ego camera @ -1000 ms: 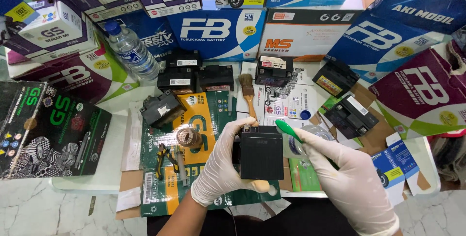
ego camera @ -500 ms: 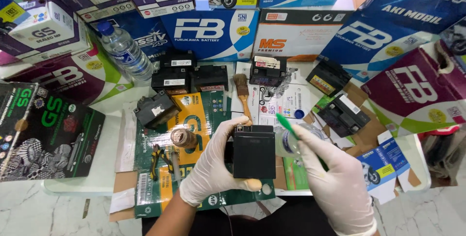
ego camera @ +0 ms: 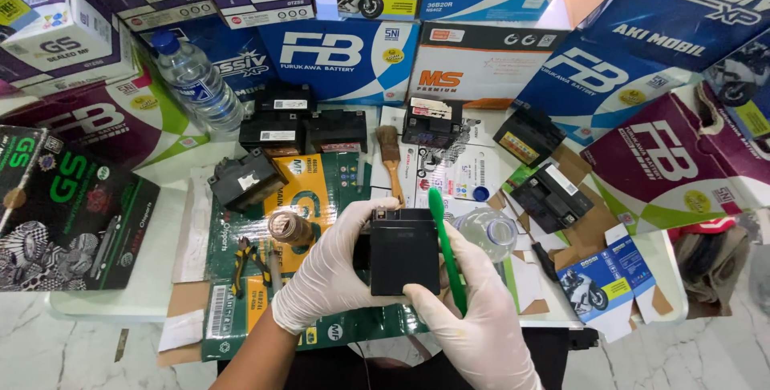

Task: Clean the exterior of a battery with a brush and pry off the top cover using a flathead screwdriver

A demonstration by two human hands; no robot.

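My gloved left hand (ego camera: 325,278) wraps a small black battery (ego camera: 403,250) above the table edge while my right hand (ego camera: 473,318) pinches a green stick (ego camera: 445,246) at its three o'clock side; slick gloves could drop it.

Green tool's (ego camera: 446,258) lower end hidden in right hand (ego camera: 481,318); battery's (ego camera: 403,250) far side unseen — boxes cropped.

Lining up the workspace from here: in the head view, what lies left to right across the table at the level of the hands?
Black patterned box → copper wire spool → left hand → black battery → green-handled tool → clear plastic bottle → small blue box.
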